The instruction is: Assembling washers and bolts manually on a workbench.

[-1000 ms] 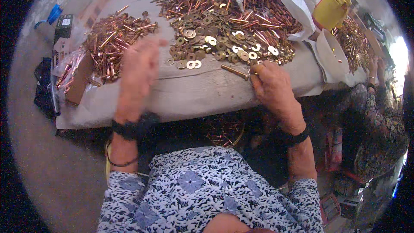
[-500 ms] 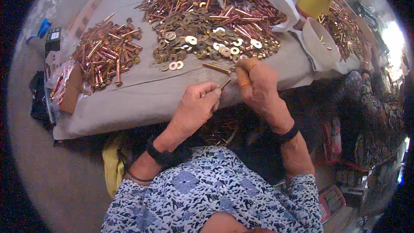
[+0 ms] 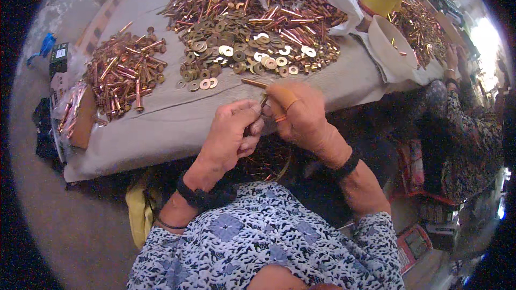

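Table [image 3: 166, 129] holds washers [image 3: 244, 48] close, seemingly for easy reach; left hand [image 3: 231, 129] pinches a bolt [image 3: 264, 100], right hand [image 3: 301, 111] curls, its hold unclear.

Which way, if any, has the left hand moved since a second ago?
Yes, the left hand has moved right and down the picture, away from the leftmost bolt pile, now beside the right hand.

Blurred right grip [image 3: 301, 111] partly hides a bolt [image 3: 252, 82]
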